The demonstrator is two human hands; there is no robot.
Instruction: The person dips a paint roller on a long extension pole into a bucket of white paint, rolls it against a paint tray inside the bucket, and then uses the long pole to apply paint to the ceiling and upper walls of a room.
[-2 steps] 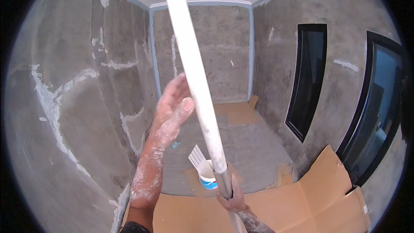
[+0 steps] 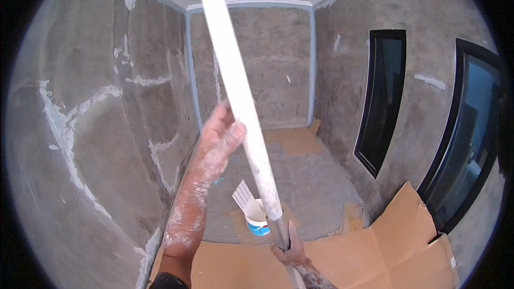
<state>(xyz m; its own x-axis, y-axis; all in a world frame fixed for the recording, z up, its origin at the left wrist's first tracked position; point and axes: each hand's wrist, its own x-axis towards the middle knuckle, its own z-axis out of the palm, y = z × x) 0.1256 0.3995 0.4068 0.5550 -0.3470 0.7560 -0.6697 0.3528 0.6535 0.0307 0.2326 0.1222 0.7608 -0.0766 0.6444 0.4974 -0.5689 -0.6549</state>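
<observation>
A long white pole [image 2: 230, 75] rises diagonally through the middle from a thinner metal section [image 2: 278, 233]. My left hand [image 2: 220, 138], dusted white, is against the white pole's left side, thumb on it and fingers curled loosely behind it, partly hidden. My right hand [image 2: 292, 251] grips the metal section lower down. Beyond my hands a white-and-blue bucket [image 2: 258, 227] stands with a striped pale board [image 2: 241, 192] leaning out of it.
Grey walls with white patches [image 2: 69, 134] enclose the room. Two dark-framed windows or doors [image 2: 383, 96] [image 2: 468, 123] are on the right. Cardboard sheets [image 2: 401, 251] lie along the near floor and rise against the right wall; more cardboard [image 2: 297, 136] lies at the back.
My left hand has moved slightly down and right, closer onto the pole. The pole's upper end has shifted slightly left, and its lower joint sits a little lower.
</observation>
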